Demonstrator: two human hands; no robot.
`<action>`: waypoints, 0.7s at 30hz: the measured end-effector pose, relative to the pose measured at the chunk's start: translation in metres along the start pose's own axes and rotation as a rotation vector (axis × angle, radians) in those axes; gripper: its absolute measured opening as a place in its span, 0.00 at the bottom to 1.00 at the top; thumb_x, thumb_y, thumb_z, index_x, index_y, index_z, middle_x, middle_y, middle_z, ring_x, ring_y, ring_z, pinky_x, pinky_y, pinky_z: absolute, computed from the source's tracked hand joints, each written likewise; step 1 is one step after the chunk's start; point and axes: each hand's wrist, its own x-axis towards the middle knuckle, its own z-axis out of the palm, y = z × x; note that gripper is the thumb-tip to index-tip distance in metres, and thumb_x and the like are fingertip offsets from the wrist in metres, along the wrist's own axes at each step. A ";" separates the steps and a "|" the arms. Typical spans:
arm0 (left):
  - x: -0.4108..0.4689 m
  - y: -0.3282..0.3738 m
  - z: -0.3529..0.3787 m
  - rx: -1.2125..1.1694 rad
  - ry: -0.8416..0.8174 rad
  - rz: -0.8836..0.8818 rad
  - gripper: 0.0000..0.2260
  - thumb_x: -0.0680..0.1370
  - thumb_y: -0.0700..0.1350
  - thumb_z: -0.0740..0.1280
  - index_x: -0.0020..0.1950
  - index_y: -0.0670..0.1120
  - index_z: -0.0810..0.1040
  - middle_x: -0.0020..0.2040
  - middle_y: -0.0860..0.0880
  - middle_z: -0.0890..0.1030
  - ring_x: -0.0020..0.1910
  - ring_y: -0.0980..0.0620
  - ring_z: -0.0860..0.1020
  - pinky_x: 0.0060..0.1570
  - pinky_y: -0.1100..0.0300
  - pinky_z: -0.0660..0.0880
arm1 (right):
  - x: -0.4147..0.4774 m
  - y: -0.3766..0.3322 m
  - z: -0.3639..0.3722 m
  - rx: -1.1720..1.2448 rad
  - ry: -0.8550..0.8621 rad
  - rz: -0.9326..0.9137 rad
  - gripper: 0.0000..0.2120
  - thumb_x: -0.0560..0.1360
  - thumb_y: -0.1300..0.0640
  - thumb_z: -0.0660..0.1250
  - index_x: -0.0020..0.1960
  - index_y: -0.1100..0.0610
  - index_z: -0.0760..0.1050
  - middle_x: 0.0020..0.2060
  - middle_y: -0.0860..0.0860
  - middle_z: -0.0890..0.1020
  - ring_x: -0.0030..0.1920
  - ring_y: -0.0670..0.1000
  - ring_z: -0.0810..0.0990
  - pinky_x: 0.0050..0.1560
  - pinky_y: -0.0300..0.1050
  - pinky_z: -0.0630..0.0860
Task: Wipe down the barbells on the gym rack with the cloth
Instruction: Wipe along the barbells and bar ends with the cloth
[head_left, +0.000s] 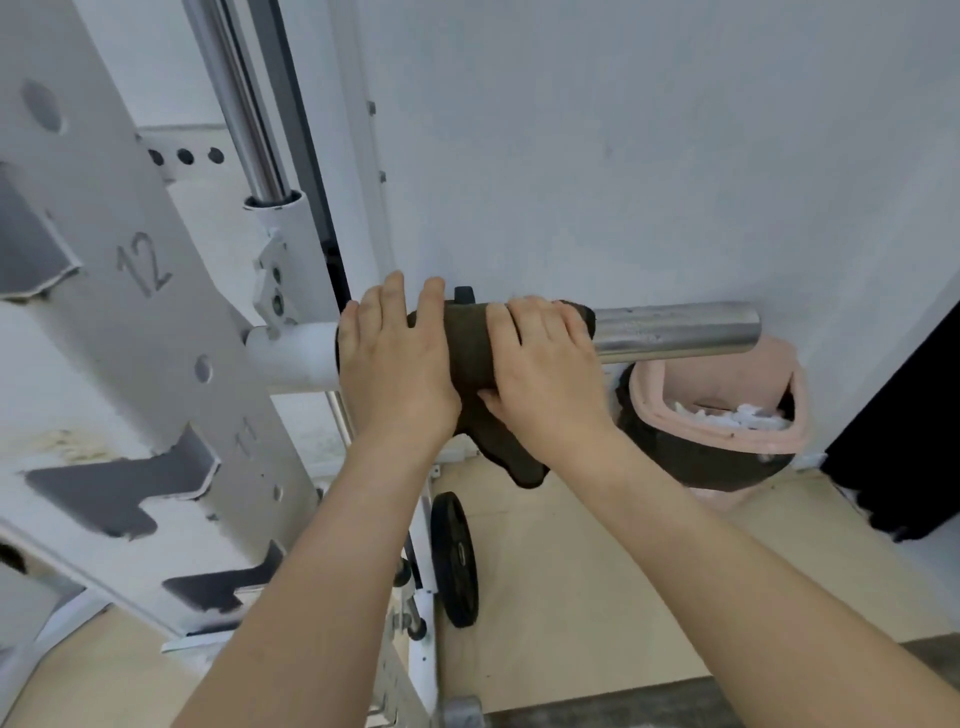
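Presently I have both hands on the horizontal bar sleeve (675, 332) that juts rightward from the white rack (156, 322). A dark cloth (470, 353) is wrapped over the sleeve where it meets the white collar (291, 353), with a loose corner hanging below. My left hand (395, 364) lies over the cloth's left part, fingers curled across the top of the bar and closed down on the fabric. My right hand (545, 369) grips the cloth just beside it, fingers folded over the top, thumb tucked beneath. The two hands touch at the thumbs. To the right of my right hand the bare chrome end of the sleeve is exposed. Below it stands a pink bin (727, 415) against the wall. A black weight plate (453, 558) stands on edge on the floor near the rack's base.
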 end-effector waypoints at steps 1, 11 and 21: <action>-0.001 0.001 0.002 0.010 0.024 -0.005 0.38 0.66 0.43 0.72 0.74 0.51 0.60 0.74 0.43 0.62 0.73 0.42 0.60 0.75 0.48 0.49 | 0.016 -0.002 -0.005 -0.018 -0.098 -0.010 0.22 0.66 0.52 0.72 0.58 0.55 0.72 0.49 0.53 0.79 0.53 0.57 0.78 0.51 0.51 0.70; 0.010 -0.004 0.002 0.121 0.015 0.016 0.18 0.67 0.40 0.67 0.56 0.46 0.74 0.52 0.46 0.79 0.58 0.42 0.72 0.64 0.49 0.61 | -0.013 0.037 0.006 0.016 0.055 -0.084 0.25 0.72 0.56 0.66 0.69 0.56 0.69 0.61 0.54 0.76 0.62 0.56 0.74 0.66 0.51 0.65; 0.021 0.000 -0.005 0.184 -0.116 0.020 0.21 0.67 0.46 0.67 0.59 0.52 0.70 0.48 0.48 0.80 0.56 0.43 0.73 0.65 0.47 0.63 | 0.057 0.022 -0.014 0.024 -0.384 -0.110 0.30 0.65 0.43 0.75 0.62 0.52 0.70 0.52 0.50 0.77 0.54 0.54 0.78 0.50 0.50 0.69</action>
